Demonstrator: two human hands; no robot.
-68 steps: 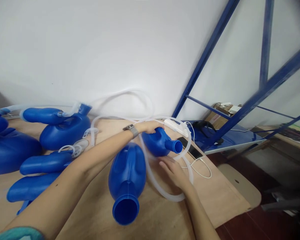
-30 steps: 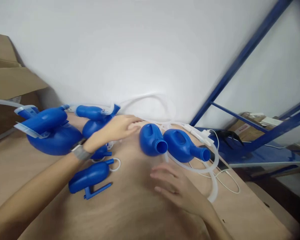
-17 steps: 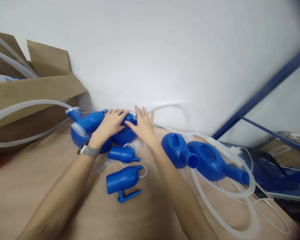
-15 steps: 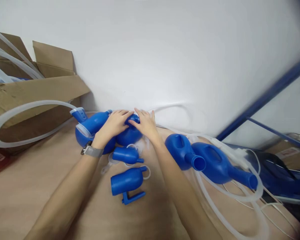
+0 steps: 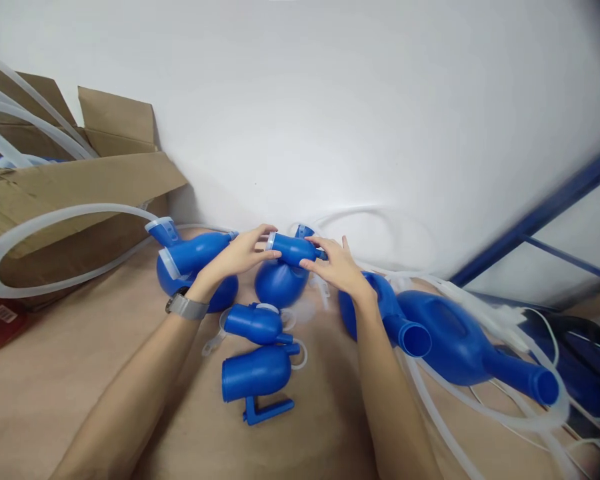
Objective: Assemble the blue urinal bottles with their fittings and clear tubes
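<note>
Both hands have come up off the table. The left hand (image 5: 240, 257) pinches the wide, white-ringed end of a small blue nozzle piece (image 5: 293, 248), and the right hand (image 5: 337, 267) closes thumb and fingers round its narrow end, so it hangs level between them. Half a second ago both palms lay flat on the round blue vessel (image 5: 279, 285). That vessel now sits uncovered just under the piece, and I cannot tell whether the two are joined.

Nearer than the hands, between the forearms, two loose blue bottles (image 5: 254, 370) lie on the wooden table (image 5: 55, 400). Beside the right wrist lie two spouted blue jugs (image 5: 455, 343), looped in clear tubing (image 5: 480, 417). Just past the left hand sits another blue vessel (image 5: 193, 257). Farther left there is a cardboard box (image 5: 80, 180).
</note>
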